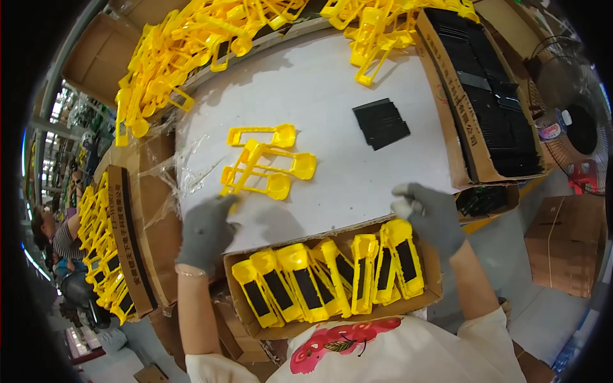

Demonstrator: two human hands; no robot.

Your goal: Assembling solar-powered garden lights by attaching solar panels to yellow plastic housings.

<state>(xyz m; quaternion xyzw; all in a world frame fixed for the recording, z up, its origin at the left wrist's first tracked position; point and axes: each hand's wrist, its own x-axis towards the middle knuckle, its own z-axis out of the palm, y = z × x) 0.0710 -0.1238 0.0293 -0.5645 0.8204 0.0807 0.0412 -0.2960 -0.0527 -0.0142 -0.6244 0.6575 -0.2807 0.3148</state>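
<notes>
My left hand, in a grey glove, is closed on the lower end of a yellow plastic frame with a long slot and a scooped end. That frame is tilted across several loose yellow frames on the white tabletop. My right hand, also gloved, hovers by the table's near right edge with its fingers curled in; nothing shows in them. Between my forearms stands a cardboard box holding a row of yellow frames with black panels in their slots.
A stack of thin black panels lies right of centre. A long carton packed with black panels stands at the right edge. Heaped yellow frames line the far side. Left stands another carton of frames; a fan is far right.
</notes>
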